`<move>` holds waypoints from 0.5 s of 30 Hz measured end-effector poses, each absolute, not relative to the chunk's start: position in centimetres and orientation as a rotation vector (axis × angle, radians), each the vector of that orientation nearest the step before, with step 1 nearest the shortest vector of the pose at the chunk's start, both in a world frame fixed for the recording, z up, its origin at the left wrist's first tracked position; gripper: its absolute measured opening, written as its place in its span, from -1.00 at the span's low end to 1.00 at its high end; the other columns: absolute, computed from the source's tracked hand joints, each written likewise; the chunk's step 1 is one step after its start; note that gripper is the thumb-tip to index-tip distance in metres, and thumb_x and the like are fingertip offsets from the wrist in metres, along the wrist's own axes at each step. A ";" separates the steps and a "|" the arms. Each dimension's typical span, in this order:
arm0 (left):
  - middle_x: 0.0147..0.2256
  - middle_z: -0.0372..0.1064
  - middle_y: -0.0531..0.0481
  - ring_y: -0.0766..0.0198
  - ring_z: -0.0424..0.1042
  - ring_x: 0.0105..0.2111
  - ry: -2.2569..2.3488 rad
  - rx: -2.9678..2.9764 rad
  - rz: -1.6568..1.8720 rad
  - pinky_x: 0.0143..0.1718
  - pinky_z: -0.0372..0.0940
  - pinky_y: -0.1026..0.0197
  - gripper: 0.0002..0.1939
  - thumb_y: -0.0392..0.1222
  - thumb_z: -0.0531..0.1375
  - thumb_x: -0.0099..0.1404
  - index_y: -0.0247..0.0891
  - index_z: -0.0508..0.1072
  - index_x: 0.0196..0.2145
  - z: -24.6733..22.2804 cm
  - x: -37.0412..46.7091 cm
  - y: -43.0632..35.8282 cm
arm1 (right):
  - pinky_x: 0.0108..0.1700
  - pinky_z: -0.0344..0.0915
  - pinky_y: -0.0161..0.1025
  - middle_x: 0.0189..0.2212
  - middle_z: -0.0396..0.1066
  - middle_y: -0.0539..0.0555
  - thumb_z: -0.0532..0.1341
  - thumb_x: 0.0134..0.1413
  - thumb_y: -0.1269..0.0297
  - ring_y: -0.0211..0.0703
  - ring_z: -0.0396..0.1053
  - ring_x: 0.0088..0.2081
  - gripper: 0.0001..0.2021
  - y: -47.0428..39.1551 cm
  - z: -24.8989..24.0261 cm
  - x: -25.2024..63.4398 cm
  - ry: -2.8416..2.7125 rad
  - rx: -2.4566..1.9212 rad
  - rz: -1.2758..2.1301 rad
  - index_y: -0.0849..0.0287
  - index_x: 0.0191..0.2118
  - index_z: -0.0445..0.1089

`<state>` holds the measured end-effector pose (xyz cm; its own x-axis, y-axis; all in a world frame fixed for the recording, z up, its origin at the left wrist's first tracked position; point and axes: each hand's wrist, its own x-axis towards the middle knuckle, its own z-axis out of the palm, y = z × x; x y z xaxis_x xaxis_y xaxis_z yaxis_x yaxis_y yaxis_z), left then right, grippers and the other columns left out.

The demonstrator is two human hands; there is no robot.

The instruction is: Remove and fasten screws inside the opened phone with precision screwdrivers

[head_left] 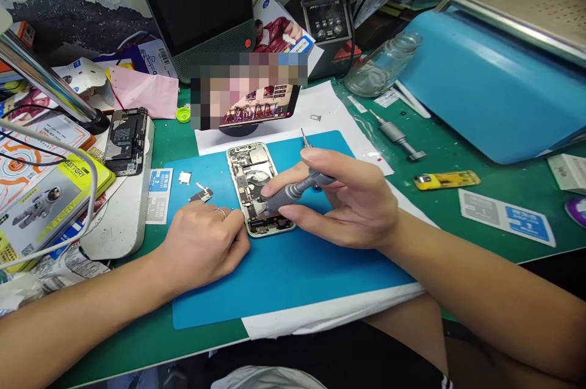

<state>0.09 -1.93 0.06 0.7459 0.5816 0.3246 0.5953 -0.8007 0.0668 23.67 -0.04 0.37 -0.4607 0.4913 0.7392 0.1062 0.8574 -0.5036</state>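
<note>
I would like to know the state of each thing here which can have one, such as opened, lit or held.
Centre phone: opened, inner parts exposed
Left-side phone: opened, inner parts exposed
Propped device: screen lit, partly pixelated
Large display: screen dark
Grey tool: held in the right hand
Right-side screwdriver: not held
Left hand: fingers curled
Blue mat: spread flat

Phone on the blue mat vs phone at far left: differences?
Mat phone has a pale rim; other phone has a darker one. Mat phone lies on the blue mat, other phone on a white block. Right hand partly hides mat phone; no hand covers other phone. Both are open, insides showing.
</note>
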 end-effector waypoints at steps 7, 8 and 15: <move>-0.65 0.28 0.07 0.26 0.25 -0.66 -0.976 -2.874 -0.471 -0.53 0.02 0.12 -0.69 -0.23 0.07 0.38 -0.22 0.33 -0.54 0.0 0.2 -2.0 | -0.02 0.63 -0.11 0.10 0.52 0.12 0.24 0.22 0.51 -0.07 0.62 -0.14 -0.19 -0.2 0.4 23.7 -2.051 -0.490 0.497 -0.14 0.46 -0.07; -0.65 0.28 0.07 0.26 0.26 -0.66 -0.978 -2.878 -0.464 -0.53 0.02 0.12 -0.70 -0.23 0.07 0.39 -0.22 0.33 -0.53 0.0 0.2 -2.0 | -0.03 0.63 -0.09 0.13 0.50 0.12 0.23 0.23 0.50 -0.06 0.62 -0.14 -0.19 -0.2 0.4 23.8 -2.058 -0.500 0.494 -0.16 0.46 -0.09; -0.62 0.30 0.07 0.25 0.29 -0.64 -0.983 -2.909 -0.397 -0.53 0.05 0.12 -0.72 -0.23 0.05 0.40 -0.22 0.32 -0.50 0.1 0.2 -1.9 | -0.03 0.64 -0.06 0.16 0.48 0.14 0.23 0.23 0.50 -0.04 0.62 -0.11 -0.19 -0.2 0.6 23.9 -2.076 -0.499 0.475 -0.15 0.46 -0.08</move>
<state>0.17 -1.89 0.14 0.7658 0.5903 0.2552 0.6021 -0.7975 0.0381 23.89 -0.18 0.57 -0.4964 0.5191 0.6958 0.1650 0.8433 -0.5114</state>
